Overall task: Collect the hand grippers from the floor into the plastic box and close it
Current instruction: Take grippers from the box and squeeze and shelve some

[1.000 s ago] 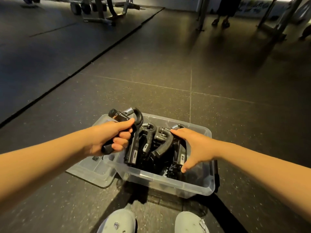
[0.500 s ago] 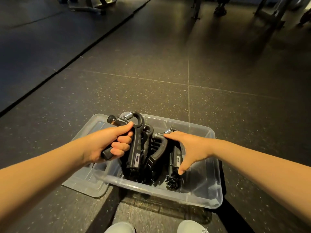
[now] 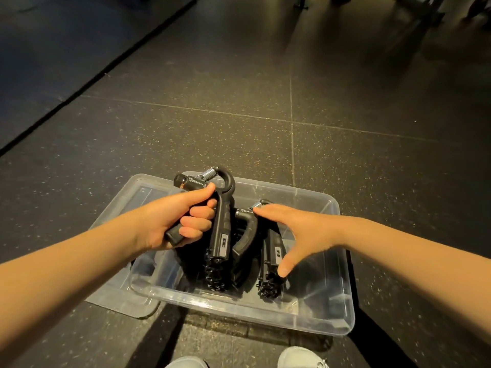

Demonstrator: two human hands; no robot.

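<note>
A clear plastic box (image 3: 342,293) stands on the dark floor in front of my feet. Several black hand grippers (image 3: 245,239) with metal springs stand packed in its middle. My left hand (image 3: 175,221) is shut on one handle of a black hand gripper (image 3: 221,221), holding it upright over the left half of the box. My right hand (image 3: 300,232) is spread over the grippers in the box, fingertips touching the top of one, thumb pointing down inside. The clear lid (image 3: 119,301) lies flat on the floor, partly under the box's left side.
Dark speckled rubber floor tiles (image 3: 345,155) surround the box. A darker mat (image 3: 39,49) borders them at the far left. My two light shoes (image 3: 300,358) show at the bottom edge. Legs of gym equipment (image 3: 425,9) stand at the far top right.
The view has tilted down and closer to the box. My left hand keeps its hold on the gripper, lowered slightly over the box. My right hand stays resting on the packed grippers.
</note>
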